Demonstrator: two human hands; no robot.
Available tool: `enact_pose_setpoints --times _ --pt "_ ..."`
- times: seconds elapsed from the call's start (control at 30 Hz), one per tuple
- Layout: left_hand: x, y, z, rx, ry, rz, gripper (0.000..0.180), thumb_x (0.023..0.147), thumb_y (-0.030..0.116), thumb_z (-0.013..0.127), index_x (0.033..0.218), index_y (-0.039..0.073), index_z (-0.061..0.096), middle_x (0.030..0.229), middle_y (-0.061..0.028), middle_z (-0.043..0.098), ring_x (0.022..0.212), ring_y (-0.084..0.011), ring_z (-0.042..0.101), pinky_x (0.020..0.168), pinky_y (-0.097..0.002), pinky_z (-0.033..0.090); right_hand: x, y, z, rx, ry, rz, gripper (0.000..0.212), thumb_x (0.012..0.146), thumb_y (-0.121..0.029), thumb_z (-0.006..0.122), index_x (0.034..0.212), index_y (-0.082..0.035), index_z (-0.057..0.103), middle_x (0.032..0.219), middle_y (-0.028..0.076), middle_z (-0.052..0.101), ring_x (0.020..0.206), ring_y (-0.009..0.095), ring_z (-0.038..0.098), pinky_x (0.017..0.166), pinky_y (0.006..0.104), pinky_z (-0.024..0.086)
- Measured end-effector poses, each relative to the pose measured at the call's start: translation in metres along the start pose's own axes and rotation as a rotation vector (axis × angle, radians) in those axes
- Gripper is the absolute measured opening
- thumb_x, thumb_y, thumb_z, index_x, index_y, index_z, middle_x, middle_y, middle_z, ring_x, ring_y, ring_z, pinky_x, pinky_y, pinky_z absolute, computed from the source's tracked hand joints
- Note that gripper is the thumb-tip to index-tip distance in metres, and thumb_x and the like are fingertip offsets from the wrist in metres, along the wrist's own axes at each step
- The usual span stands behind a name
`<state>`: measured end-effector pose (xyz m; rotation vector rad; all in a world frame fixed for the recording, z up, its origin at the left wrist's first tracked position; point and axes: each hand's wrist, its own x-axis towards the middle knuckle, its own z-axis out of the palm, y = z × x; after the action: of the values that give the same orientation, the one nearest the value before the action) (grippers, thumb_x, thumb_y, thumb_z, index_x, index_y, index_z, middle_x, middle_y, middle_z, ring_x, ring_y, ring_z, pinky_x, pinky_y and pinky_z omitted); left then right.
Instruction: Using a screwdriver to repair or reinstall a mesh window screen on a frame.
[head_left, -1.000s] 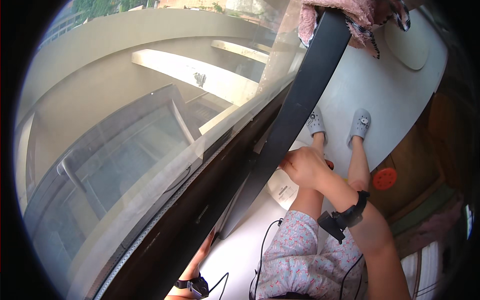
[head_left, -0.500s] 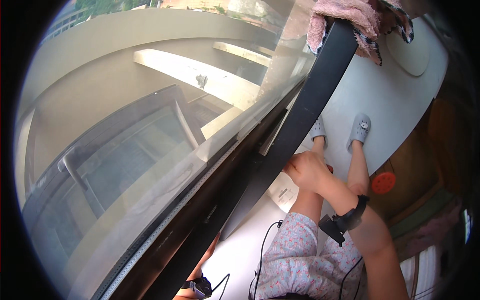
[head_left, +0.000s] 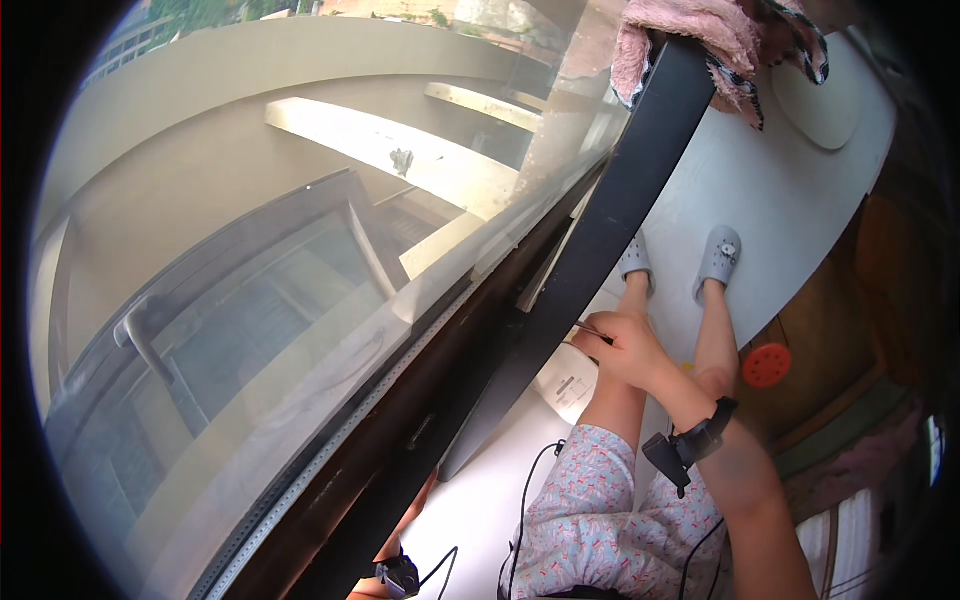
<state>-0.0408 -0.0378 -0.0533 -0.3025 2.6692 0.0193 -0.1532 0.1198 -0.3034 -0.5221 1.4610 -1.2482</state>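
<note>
A dark window frame [head_left: 600, 235] crosses the view diagonally, from the lower left to the upper right. Close to its inner edge, my right hand [head_left: 628, 350] is closed on a thin dark rod-like tool [head_left: 594, 331], whose tip points at the frame. Whether that tip touches the frame I cannot tell. A black strap with a small device [head_left: 690, 440] circles my right wrist. Behind the frame's lower part, my left hand [head_left: 418, 508] is mostly hidden, its fingers out of sight; a black device [head_left: 399, 576] sits on that wrist.
A pink towel [head_left: 690, 45] drapes over the frame's far end. My legs rest on a white surface [head_left: 780, 190], grey clogs [head_left: 719, 255] on my feet. A white round-edged object [head_left: 568, 385] lies beside my thigh. Beyond the glass is an opened window sash [head_left: 260, 320]; a red disc [head_left: 767, 366] lies right.
My right hand has shifted slightly down and away from the frame, and the thin tool in its fingers now shows. My left arm has barely moved.
</note>
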Motion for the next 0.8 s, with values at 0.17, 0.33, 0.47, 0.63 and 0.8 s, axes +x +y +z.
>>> enact_pose_setpoints --times 0.17,0.33,0.47,0.63,0.8 --pt "-0.011 0.005 -0.005 -0.405 -0.049 -0.397 0.022 0.072 0.003 0.069 0.094 0.001 0.064 0.086 -0.0116 0.064 0.078 -0.0267 0.061 0.070 -0.0316 0.048 -0.008 -0.020 0.025 0.483 0.013 -0.027 0.016 0.076 -0.006 0.060 0.091 -0.002 0.063 0.059 0.001 0.048 0.049 0.006 0.050 0.042 0.0274 0.037" --pt "0.000 0.014 0.000 -0.711 -0.052 -0.671 0.022 0.074 0.004 0.067 0.096 0.000 0.063 0.087 -0.0104 0.064 0.081 -0.0242 0.060 0.075 -0.0307 0.046 -0.009 -0.022 0.041 0.901 -0.376 0.499 0.025 0.070 -0.002 0.055 0.095 0.000 0.055 0.055 0.002 0.041 0.028 0.010 0.037 0.023 0.0245 0.028" --pt "0.000 0.011 0.000 -0.143 -0.028 -0.109 0.022 0.075 0.005 0.066 0.095 0.000 0.063 0.091 -0.0102 0.063 0.082 -0.0238 0.060 0.075 -0.0311 0.046 -0.007 -0.019 0.037 0.935 -0.392 0.401 0.021 0.069 -0.002 0.053 0.090 0.002 0.053 0.054 0.002 0.044 0.031 0.011 0.040 0.028 0.0261 0.034" --pt "-0.009 0.013 0.004 -0.167 -0.050 -0.151 0.021 0.073 0.004 0.067 0.094 0.000 0.063 0.092 -0.0118 0.062 0.082 -0.0257 0.060 0.075 -0.0319 0.047 0.000 -0.032 0.026 0.777 -0.392 0.407 0.014 0.068 0.000 0.053 0.081 0.003 0.054 0.054 0.003 0.047 0.041 0.010 0.045 0.040 0.0248 0.037" --pt "-0.021 0.008 0.012 0.217 -0.159 0.073 0.021 0.072 0.001 0.067 0.093 -0.001 0.062 0.087 -0.0078 0.062 0.078 -0.0184 0.058 0.072 -0.0296 0.045 0.000 -0.030 0.027 0.838 -0.440 0.456 0.008 0.065 0.001 0.054 0.073 0.003 0.055 0.053 0.003 0.048 0.042 0.010 0.044 0.042 0.0240 0.036"
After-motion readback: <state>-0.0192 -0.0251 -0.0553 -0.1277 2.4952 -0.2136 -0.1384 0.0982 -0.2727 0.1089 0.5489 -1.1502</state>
